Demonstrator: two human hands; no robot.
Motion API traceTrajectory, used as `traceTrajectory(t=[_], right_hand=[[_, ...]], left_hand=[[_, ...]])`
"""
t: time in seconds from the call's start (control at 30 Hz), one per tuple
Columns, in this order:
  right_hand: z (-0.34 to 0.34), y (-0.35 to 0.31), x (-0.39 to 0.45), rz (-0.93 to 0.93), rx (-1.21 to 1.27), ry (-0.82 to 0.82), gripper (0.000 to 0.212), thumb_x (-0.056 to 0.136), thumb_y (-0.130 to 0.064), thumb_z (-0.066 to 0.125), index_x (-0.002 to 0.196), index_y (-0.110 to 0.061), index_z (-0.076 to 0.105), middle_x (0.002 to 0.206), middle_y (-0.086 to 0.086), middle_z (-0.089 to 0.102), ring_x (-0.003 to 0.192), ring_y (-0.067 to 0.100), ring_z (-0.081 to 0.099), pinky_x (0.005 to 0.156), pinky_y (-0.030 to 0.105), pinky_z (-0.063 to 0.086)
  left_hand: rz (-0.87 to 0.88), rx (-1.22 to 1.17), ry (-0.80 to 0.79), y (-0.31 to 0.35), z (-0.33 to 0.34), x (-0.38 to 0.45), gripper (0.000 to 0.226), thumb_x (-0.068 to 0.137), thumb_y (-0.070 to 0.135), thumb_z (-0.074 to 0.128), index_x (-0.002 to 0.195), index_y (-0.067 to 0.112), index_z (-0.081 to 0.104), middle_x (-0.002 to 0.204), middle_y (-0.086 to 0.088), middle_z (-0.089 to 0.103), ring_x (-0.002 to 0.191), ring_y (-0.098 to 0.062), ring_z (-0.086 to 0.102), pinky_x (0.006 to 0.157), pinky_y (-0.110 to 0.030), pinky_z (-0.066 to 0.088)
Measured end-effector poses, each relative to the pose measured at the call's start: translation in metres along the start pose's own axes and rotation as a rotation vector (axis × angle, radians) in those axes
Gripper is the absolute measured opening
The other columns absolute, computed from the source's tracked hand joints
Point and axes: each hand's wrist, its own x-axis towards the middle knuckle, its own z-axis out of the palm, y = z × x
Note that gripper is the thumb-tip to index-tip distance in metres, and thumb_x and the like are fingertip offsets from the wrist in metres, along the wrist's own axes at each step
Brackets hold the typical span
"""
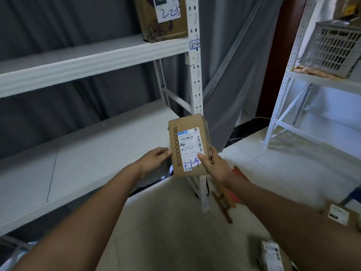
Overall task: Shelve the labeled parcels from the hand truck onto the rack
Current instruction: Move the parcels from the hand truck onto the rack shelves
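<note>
Cardboard parcel (188, 145) stands upright, long axis vertical, label facing near, gripped by left hand (154, 160) and right hand (214, 166) before the rack's white post (195, 75).

Single head-worn wide-angle view, no second camera to overlap with. Looks forward and down along both forearms. Left hand (156, 158) and right hand (214, 166) grip a cardboard parcel (188, 145) near frame centre, close to the lens. Left of and beyond the grip: white rack (93, 57) shelves. Below the grip: floor. Straight lines bow toward the frame edges.
</note>
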Motion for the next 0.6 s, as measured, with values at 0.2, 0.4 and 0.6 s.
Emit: traceTrajectory(t=[0.2,0.4,0.6], right_hand=[[0.045,-0.029,0.023,-0.052,-0.031,-0.047,0.066,0.093,-0.063,0.046,0.147,-0.029,0.026,0.127,-0.009,0.061,0.108,0.011,0.060,0.096,0.031,0.047],[0.064,-0.047,0.055,-0.101,-0.065,-0.095,0.077,0.089,-0.069,0.046,0.149,-0.026,0.025,0.132,-0.007,0.056,0.118,0.014,0.056,0.097,0.029,0.045],[0.064,-0.053,0.093,-0.168,-0.040,-0.169,0.059,0.093,-0.058,0.051,0.141,-0.026,0.035,0.124,-0.009,0.064,0.109,0.006,0.063,0.096,0.032,0.052]], left_hand=[[-0.082,-0.128,0.008,-0.029,-0.052,0.020,0.056,0.087,0.064,0.054,0.134,0.034,0.048,0.128,0.011,0.061,0.122,-0.017,0.055,0.102,-0.040,0.046],[-0.120,-0.262,-0.006,-0.040,-0.073,0.029,0.082,0.069,0.074,0.065,0.138,0.035,0.042,0.114,0.010,0.071,0.115,-0.018,0.061,0.107,-0.047,0.042],[-0.132,-0.409,-0.048,-0.037,-0.082,0.042,0.071,0.079,0.060,0.067,0.139,0.033,0.040,0.117,0.005,0.071,0.113,-0.018,0.064,0.094,-0.041,0.052]])
